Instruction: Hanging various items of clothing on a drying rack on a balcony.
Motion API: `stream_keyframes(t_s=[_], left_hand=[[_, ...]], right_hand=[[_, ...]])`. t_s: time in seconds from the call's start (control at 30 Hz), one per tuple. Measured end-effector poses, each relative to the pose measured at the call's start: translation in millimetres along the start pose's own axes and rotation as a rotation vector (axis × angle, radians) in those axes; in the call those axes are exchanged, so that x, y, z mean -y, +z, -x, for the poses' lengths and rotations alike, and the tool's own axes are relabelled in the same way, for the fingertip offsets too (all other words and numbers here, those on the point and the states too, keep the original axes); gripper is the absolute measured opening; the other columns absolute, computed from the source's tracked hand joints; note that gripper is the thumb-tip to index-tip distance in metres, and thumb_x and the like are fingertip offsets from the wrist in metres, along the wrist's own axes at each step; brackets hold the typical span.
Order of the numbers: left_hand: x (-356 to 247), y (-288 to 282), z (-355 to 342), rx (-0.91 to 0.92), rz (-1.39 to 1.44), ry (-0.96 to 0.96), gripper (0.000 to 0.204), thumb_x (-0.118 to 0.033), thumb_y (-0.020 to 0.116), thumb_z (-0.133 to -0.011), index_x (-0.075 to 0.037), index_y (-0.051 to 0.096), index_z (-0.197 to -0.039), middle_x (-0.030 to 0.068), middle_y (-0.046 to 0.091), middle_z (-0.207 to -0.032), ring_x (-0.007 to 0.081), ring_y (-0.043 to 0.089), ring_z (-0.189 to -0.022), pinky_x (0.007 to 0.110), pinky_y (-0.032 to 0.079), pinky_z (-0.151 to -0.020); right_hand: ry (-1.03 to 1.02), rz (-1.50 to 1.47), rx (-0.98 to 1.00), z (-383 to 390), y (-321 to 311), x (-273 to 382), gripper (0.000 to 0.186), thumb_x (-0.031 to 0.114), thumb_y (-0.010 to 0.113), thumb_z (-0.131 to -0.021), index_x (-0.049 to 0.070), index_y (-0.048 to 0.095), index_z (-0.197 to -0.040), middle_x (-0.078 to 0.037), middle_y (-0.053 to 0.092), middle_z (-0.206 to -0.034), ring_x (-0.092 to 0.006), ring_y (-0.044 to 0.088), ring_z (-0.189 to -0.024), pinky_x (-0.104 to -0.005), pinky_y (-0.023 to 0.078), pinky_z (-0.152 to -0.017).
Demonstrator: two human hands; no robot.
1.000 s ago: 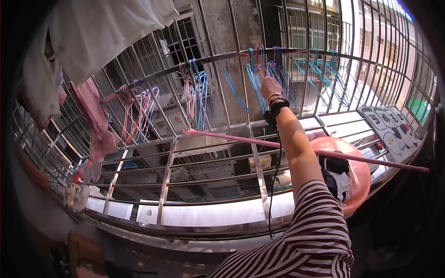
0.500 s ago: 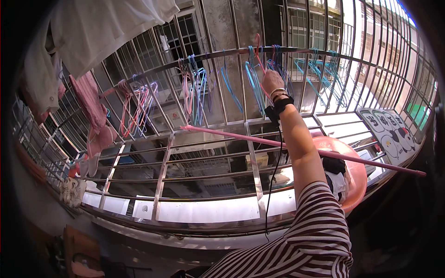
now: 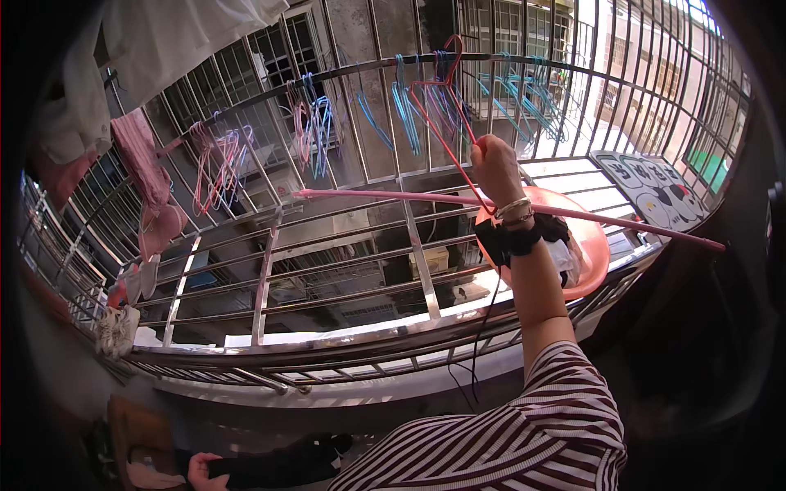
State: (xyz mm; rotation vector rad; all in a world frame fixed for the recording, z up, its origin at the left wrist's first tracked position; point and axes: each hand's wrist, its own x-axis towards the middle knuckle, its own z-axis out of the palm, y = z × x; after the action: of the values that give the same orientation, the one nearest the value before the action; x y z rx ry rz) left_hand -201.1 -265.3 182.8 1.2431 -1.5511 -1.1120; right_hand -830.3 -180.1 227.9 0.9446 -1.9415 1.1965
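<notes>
Now the right hand [image 3: 494,168] has lifted a red hanger [image 3: 442,106] off the rail [image 3: 344,69].

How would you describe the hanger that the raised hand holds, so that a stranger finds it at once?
Find the curved steel rail across the top of the balcony grille, hung with blue and pink hangers. Near its middle, the right hand grips one red wire hanger. It alone is red and tilted, pulled toward the person.
</notes>
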Motion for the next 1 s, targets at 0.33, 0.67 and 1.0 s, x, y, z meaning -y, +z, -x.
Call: stream_keyframes(t_s=[0.33,0.67,1.0], left_hand=[[30.9,-20.5,28.8,0.118,-0.124,0.204,0.022,0.005,0.047,-0.065,0.0,0.053,-0.086,0.0078,0.053,-0.075,0.0143,0.051,-0.075,0.023,0.039,-0.07],[1.0,-7.8,44.3,0.201,0.142,0.022,0.016,0.001,0.051,-0.075,0.001,0.056,-0.09,0.0027,0.057,-0.083,0.0094,0.052,-0.076,0.021,0.041,-0.07],[-81.9,38.1,74.9,0.37,0.354,0.006,0.018,0.003,0.046,-0.078,0.0,0.054,-0.093,0.0045,0.059,-0.085,0.0115,0.058,-0.075,0.023,0.047,-0.068]], right_hand=[[0.577,-1.03,0.218,213.0,-106.4,69.0,0.034,0.013,0.054,-0.085,0.002,0.04,-0.114,0.003,0.045,-0.059,-0.0021,0.041,-0.051,-0.0167,0.032,-0.044],[0.46,-1.602,0.309,250.7,-150.7,168.7,0.02,0.018,0.044,-0.091,0.001,0.051,-0.099,0.002,0.045,-0.058,-0.0031,0.035,-0.047,-0.0171,0.026,-0.041],[0.169,-2.35,0.391,232.8,-128.3,247.1,0.029,0.031,0.037,-0.092,0.004,0.047,-0.097,0.0,0.039,-0.053,-0.0082,0.032,-0.042,-0.0228,0.024,-0.038]])
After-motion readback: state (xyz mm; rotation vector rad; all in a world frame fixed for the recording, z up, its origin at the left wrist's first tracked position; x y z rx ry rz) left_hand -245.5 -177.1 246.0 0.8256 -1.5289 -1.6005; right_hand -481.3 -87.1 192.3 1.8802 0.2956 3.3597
